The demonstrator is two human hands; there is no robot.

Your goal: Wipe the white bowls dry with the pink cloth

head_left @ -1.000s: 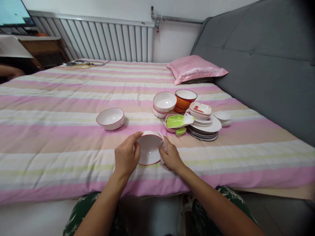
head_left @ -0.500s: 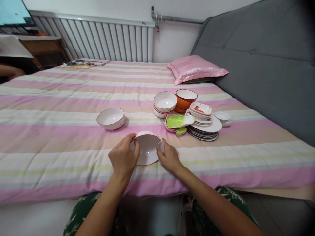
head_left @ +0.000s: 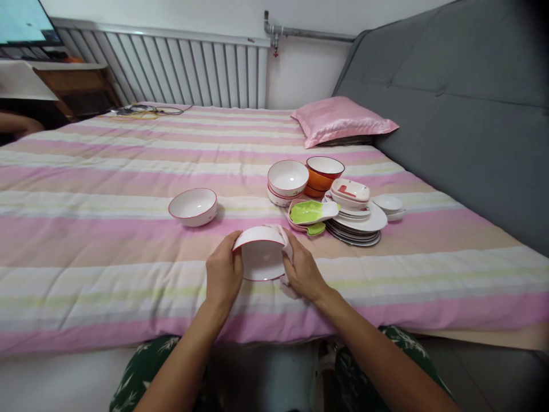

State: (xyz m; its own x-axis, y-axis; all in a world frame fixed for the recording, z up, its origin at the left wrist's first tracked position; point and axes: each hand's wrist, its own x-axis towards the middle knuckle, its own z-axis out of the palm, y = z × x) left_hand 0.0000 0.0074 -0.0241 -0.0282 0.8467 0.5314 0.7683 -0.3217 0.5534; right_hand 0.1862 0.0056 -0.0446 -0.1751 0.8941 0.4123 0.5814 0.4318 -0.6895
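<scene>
Between my two hands a white bowl [head_left: 262, 262] with a red rim is held tilted, its opening facing me, above the near part of the bed. My left hand [head_left: 223, 269] is closed on its left rim. On the right side my right hand [head_left: 303, 266] presses a pale cloth [head_left: 290, 289] against the rim, the fingers partly hidden behind the bowl. A similar white bowl [head_left: 194, 207] stands alone to the left. Farther off, to the right, is a stack of white bowls [head_left: 288, 178] beside orange bowls [head_left: 323, 176].
Green leaf-shaped dishes [head_left: 309, 212], stacked plates [head_left: 364, 223], rectangular dishes [head_left: 350, 191] and small white dishes [head_left: 388, 205] sit close together on the striped bedspread [head_left: 107, 246]. Behind them lies a pink pillow [head_left: 343, 120]. Cables [head_left: 150, 110] lie near the radiator [head_left: 171, 68].
The bowl has tipped further, so more of its outer wall shows at the top. My left hand shifted left, then back right, along with the bowl. The other dishes stay put.
</scene>
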